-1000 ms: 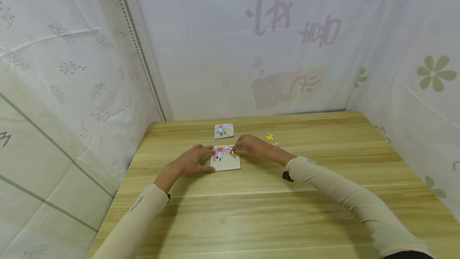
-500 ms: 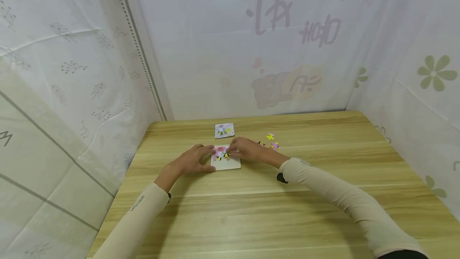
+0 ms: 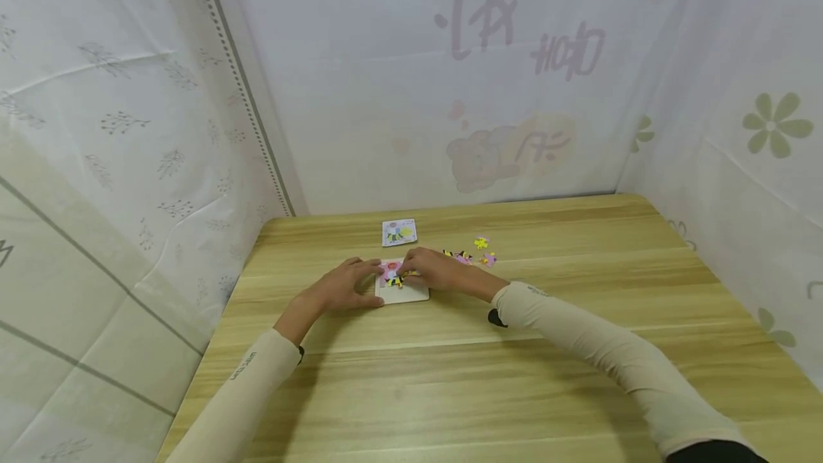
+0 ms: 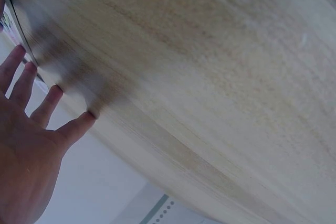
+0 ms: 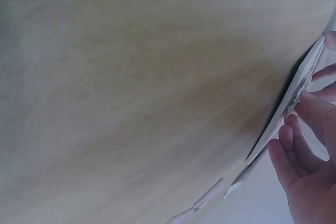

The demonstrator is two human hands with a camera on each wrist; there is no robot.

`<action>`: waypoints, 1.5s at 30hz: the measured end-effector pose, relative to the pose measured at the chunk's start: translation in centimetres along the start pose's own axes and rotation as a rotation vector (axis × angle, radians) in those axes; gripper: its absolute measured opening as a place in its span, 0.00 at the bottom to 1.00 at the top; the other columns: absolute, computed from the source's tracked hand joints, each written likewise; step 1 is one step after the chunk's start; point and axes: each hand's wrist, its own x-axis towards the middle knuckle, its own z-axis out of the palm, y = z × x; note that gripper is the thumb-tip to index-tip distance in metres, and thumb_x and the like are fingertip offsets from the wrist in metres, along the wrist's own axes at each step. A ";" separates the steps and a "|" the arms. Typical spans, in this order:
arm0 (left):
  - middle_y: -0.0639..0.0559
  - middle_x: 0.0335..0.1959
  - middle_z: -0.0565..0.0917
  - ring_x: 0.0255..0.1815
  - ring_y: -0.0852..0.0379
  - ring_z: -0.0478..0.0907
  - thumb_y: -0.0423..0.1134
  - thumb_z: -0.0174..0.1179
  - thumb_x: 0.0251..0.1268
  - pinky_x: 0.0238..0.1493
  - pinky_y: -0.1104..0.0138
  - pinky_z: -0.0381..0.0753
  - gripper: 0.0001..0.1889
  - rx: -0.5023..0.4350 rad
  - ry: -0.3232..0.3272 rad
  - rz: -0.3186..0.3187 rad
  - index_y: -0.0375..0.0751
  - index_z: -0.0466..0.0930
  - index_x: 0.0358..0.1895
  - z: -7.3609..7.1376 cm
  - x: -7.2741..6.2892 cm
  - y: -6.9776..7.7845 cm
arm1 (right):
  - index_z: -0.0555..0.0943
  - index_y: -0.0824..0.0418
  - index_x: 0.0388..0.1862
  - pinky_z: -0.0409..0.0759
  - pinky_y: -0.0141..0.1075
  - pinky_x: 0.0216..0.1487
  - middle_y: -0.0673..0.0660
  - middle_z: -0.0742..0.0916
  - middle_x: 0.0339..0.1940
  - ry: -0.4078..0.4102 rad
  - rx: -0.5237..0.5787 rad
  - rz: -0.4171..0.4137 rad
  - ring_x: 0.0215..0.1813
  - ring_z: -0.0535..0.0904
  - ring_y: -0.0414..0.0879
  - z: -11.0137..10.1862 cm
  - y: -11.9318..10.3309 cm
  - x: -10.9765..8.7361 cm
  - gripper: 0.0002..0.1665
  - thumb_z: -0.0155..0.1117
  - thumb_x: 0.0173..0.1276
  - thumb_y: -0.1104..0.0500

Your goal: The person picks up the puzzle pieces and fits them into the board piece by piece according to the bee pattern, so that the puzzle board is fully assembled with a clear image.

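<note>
A pale square puzzle board (image 3: 406,296) lies on the table, its upper left part covered by joined pink pieces (image 3: 391,267). My left hand (image 3: 341,288) rests at the board's left side, fingers spread and nearly straight in the left wrist view, thumb by the near left corner. Over the board, my right hand (image 3: 436,269) pinches a black and yellow puzzle piece (image 3: 400,282) between thumb and fingertips, right against the laid pieces. The right fingers partly hide that piece and the board's far right corner. In the right wrist view the board (image 5: 286,100) appears edge-on.
A small picture card (image 3: 399,232) with a bee lies behind the board. Several loose pieces are to the right: a yellow one (image 3: 481,242), a pink one (image 3: 489,259) and others (image 3: 460,257) just behind the right hand. Patterned curtains surround the wooden table (image 3: 398,377).
My right hand has shifted left over the board, bringing the black and yellow piece against the laid ones. More loose pieces show behind that hand. My left hand has stayed in place.
</note>
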 end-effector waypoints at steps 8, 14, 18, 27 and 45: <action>0.49 0.81 0.65 0.80 0.39 0.59 0.65 0.67 0.66 0.75 0.40 0.63 0.40 0.001 -0.001 -0.003 0.47 0.72 0.76 -0.1 0.0 0.0 | 0.88 0.61 0.56 0.81 0.42 0.62 0.60 0.87 0.54 -0.037 -0.028 0.040 0.58 0.82 0.51 -0.2 -0.4 0.0 0.14 0.66 0.77 0.60; 0.49 0.81 0.65 0.79 0.40 0.60 0.64 0.67 0.66 0.75 0.41 0.64 0.40 0.004 0.001 0.006 0.47 0.72 0.75 0.0 0.1 -0.1 | 0.88 0.61 0.56 0.81 0.43 0.63 0.60 0.87 0.54 -0.043 -0.042 0.040 0.58 0.82 0.52 -0.2 -0.5 0.1 0.13 0.66 0.77 0.62; 0.49 0.81 0.64 0.80 0.39 0.59 0.65 0.67 0.66 0.75 0.41 0.64 0.40 0.002 -0.001 0.006 0.47 0.72 0.75 0.0 0.1 -0.2 | 0.88 0.61 0.56 0.81 0.41 0.62 0.60 0.87 0.54 -0.051 -0.075 0.032 0.57 0.82 0.52 -0.3 -0.5 0.2 0.13 0.66 0.77 0.62; 0.48 0.81 0.65 0.80 0.39 0.59 0.64 0.68 0.65 0.75 0.41 0.64 0.40 -0.006 -0.003 0.001 0.46 0.72 0.75 0.0 0.1 -0.1 | 0.88 0.61 0.57 0.80 0.42 0.63 0.61 0.86 0.55 -0.069 -0.074 0.044 0.58 0.81 0.52 -0.3 -0.6 0.3 0.13 0.66 0.77 0.61; 0.47 0.81 0.65 0.80 0.37 0.58 0.62 0.69 0.65 0.76 0.40 0.62 0.39 -0.017 0.002 0.004 0.46 0.73 0.74 0.1 0.0 0.2 | 0.87 0.64 0.57 0.82 0.43 0.59 0.58 0.88 0.53 0.015 0.035 0.109 0.56 0.83 0.49 -1.9 1.1 -1.9 0.14 0.66 0.77 0.61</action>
